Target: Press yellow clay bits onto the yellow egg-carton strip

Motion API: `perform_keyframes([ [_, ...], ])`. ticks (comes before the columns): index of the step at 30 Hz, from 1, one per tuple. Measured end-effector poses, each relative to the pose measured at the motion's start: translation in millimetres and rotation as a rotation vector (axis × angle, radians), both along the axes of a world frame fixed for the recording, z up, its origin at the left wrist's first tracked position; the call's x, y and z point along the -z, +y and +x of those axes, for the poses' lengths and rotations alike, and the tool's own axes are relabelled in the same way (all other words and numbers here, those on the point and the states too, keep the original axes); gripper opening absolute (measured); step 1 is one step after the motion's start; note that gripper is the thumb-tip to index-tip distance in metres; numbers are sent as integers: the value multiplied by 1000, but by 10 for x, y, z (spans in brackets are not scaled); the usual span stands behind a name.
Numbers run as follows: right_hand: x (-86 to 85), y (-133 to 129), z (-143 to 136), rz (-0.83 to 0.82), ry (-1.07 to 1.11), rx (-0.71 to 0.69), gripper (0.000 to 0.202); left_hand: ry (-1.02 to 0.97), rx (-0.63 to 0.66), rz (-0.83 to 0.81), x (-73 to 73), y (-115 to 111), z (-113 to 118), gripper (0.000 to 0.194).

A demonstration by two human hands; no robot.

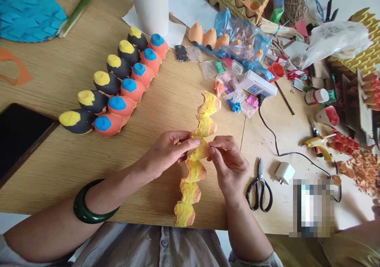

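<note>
A strip cut from an egg carton (194,170), its cups lined with yellow modelling clay, stands lengthwise in front of me. My left hand (164,154) grips it near the middle, thumb on the yellow clay and fingers behind. Thumb and forefinger of my right hand (228,162) pinch the strip's right edge at the same cup. To the left lie two joined rows of carton cups: black ones with yellow clay tops (110,83) and orange ones with blue clay tops (132,89).
Scissors (260,188) and a white charger plug (285,173) lie right of my hand. Beyond are a power strip (258,84), bags of coloured clay (234,103) and a glue gun (319,145). A dark tablet-like slab (20,136) rests at left; a white cylinder (150,10) stands behind.
</note>
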State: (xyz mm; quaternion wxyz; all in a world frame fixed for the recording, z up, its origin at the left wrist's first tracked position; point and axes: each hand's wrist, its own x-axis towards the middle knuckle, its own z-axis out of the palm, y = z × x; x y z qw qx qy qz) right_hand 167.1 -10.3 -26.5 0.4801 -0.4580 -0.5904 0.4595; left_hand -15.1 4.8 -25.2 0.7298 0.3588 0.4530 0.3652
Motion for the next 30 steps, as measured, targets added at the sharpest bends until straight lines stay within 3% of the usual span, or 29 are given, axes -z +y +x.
perform_keyframes([
  [7, -3, 13, 0, -7, -52, -29, 18, 1, 8, -11, -2, -18, 0, 36],
  [21, -12, 10, -57, -56, 64, -56, 21, 53, 69, -25, -25, -9, -36, 38],
  [27, -73, -2, -63, -90, 80, -24, 15, -3, 13, -39, -35, 5, -30, 30],
  [30, -59, -9, -53, -79, 80, -92, 19, 8, -38, -50, -18, 10, -41, 29],
])
